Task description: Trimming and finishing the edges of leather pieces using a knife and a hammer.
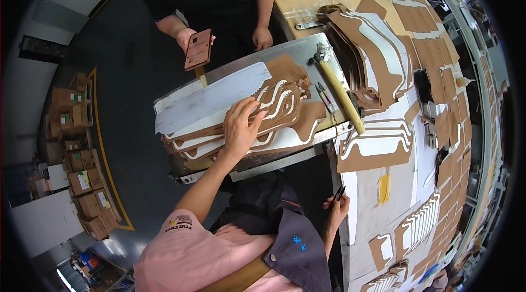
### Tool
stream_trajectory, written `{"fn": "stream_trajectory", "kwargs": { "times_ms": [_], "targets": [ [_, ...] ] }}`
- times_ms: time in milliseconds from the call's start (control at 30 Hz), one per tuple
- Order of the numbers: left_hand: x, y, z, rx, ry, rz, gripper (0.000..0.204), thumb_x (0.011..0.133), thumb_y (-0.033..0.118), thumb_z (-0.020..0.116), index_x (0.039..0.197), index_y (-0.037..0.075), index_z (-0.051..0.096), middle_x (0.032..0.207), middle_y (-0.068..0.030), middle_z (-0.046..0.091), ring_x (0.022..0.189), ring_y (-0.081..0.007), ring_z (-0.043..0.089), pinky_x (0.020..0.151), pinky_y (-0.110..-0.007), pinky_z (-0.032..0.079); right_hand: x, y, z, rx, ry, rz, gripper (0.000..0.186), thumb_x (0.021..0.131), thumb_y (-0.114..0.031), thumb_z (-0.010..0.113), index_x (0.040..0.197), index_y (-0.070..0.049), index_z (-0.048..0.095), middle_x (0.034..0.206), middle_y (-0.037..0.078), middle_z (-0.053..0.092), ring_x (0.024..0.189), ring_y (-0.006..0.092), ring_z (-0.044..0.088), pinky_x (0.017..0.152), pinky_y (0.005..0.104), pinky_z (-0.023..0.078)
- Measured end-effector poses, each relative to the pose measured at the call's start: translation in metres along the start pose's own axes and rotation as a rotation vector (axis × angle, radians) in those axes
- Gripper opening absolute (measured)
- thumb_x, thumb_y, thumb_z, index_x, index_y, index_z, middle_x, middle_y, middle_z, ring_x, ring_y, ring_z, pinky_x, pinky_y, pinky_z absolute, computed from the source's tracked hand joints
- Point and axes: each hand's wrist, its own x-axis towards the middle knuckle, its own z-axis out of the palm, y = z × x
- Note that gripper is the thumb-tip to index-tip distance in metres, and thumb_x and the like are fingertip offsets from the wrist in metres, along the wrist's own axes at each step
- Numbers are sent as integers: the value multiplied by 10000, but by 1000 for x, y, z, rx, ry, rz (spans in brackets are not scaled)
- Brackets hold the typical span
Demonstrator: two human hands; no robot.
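Note:
My left hand (239, 127) lies with fingers stretched out over a pile of cut brown and white sheets (290, 137) on a metal-topped table (241, 59). The pieces have curved, wavy edges. Beside the fingers, a large white paper sheet with faint lines (213, 95) covers the pile's left part. My right hand (338, 209) is low at the right, by the edge of the side table, closed around a small dark pointed tool (339, 192). Its exact kind is too small to tell.
A hammer with a yellowish handle (342, 97) and a slim pen-like tool (325, 96) lie at the metal table's right. Stacked shaped pieces (375, 158) cover the side table. Across from me stands a person (211, 7) holding a phone (198, 50). Cartons (90, 204) line the floor at left.

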Motion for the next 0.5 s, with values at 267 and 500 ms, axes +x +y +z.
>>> {"fn": "stream_trajectory", "kwargs": {
  "times_ms": [267,500],
  "targets": [
    [-7,-3,7,53,26,23,262,867,179,713,1073,20,682,1100,-129,690,1009,-318,642,869,-402,506,-20,6,-15,13,44,-9,213,919,25,425,1119,19,500,778,106,619,570,147,598,500,251,491],
    [-30,21,11,58,7,83,243,907,153,662,1115,27,669,1174,-141,669,1096,-328,617,933,-412,472,-70,46,-63,114,187,-45,165,961,-28,490,1122,2,512,778,96,625,585,145,608,516,247,496]
  ]
}}
